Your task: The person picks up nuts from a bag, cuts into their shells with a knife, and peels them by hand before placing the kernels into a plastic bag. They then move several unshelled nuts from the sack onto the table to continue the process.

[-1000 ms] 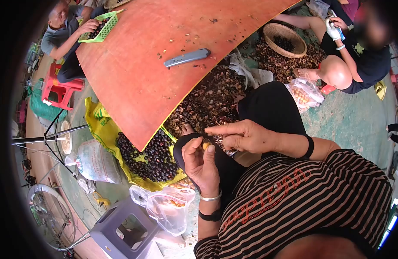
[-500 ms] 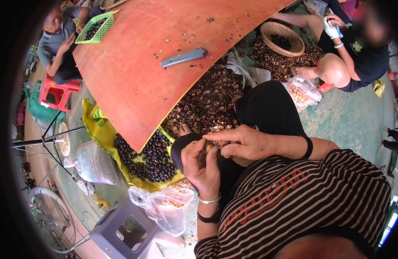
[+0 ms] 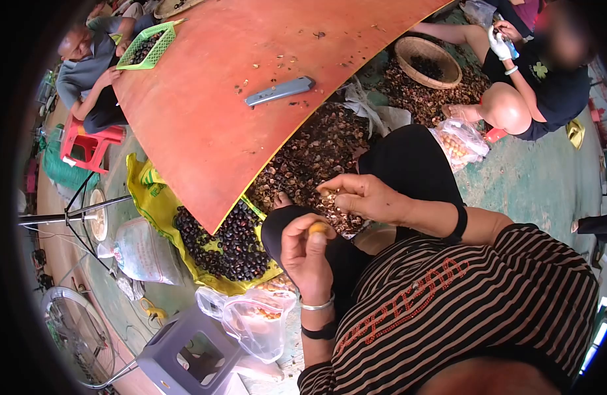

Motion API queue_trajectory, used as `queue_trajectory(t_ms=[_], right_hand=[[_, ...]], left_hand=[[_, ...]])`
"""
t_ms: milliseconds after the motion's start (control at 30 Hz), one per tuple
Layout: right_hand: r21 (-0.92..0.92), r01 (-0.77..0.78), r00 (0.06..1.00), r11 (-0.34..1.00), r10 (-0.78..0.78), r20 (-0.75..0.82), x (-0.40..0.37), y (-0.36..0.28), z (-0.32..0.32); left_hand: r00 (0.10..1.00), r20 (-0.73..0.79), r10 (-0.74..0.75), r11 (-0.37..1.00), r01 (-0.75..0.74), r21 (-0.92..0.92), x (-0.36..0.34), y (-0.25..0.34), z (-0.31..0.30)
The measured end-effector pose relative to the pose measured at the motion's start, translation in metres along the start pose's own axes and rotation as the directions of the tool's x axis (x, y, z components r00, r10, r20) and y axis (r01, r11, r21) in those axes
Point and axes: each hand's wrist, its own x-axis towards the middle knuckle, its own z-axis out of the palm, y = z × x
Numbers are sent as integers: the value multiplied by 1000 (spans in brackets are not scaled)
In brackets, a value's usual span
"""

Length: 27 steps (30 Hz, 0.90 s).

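Observation:
A peeled yellow nut (image 3: 318,228) sits between the thumb and fingers of my left hand (image 3: 306,253), which is closed on it above my knee. To the right and a little higher, my right hand (image 3: 372,197) is pinched, thumb against forefinger. What it holds, if anything, is too small to make out. Under it lie pale shell bits (image 3: 339,214), beside a large heap of brown shells (image 3: 310,155). Dark unpeeled nuts (image 3: 224,240) fill a yellow sack (image 3: 140,197) to the left of my left hand.
An orange board (image 3: 211,118) reaches over the shells, with a grey tool (image 3: 279,91) on it. Nearby are a clear plastic bag (image 3: 260,329), a grey stool (image 3: 185,349), and a bag of peeled nuts (image 3: 458,141). Two people sit beyond, near a wicker basket (image 3: 448,76) and green basket (image 3: 152,52).
My hands have come apart. The left moved slightly down with the nut, now plainly visible; the right drew up and away over the shells. The person at far left has lowered their head.

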Motion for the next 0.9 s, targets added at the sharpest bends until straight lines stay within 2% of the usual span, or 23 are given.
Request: queue_trajectory(t_ms=[33, 67, 100, 167, 333, 433, 500, 633, 700, 733, 800, 900], right_hand=[[100, -17, 1000, 995, 19, -14, -5, -8, 4], [114, 31, 999, 993, -33, 18, -7, -8, 6], [112, 31, 999, 993, -34, 21, -11, -11, 8], [65, 53, 990, 996, -61, 125, -20, -18, 12], [-26, 101, 977, 995, -94, 192, -26, -29, 15], [-31, 113, 967, 993, -103, 232, -26, -30, 18], [96, 30, 969, 995, -52, 242, -26, -34, 21], [100, -61, 960, 993, 32, 277, -23, -28, 16], [272, -158, 948, 949, 68, 312, -20, -20, 14], [272, -158, 948, 949, 68, 312, -18, -16, 14], [164, -54, 970, 985, 13, 242, -15, -9, 17], [198, -61, 978, 978, 19, 205, -14, -4, 20]], left_hand=[[999, -43, 14, 999, -16, -50, 1, 1, -1], [998, -56, 6, 995, -11, -96, 1, 0, -3], [998, -58, 9, 995, -15, -97, 2, -1, -4], [997, -65, -30, 992, 21, -122, 2, -4, -5], [996, -47, -75, 976, 63, -208, 1, -5, -5], [997, -62, -50, 981, 37, -188, 1, -9, -3], [996, -71, -45, 988, 34, -149, 0, -10, -3], [998, -69, 14, 998, -18, -66, 1, -12, -5], [998, -70, 1, 996, -7, -88, 1, -13, -5], [997, -73, -9, 994, 2, -107, 1, -14, -6], [996, -84, -5, 997, -1, -73, 1, -15, -7], [997, -79, -7, 999, 3, -39, 0, -19, -12]])
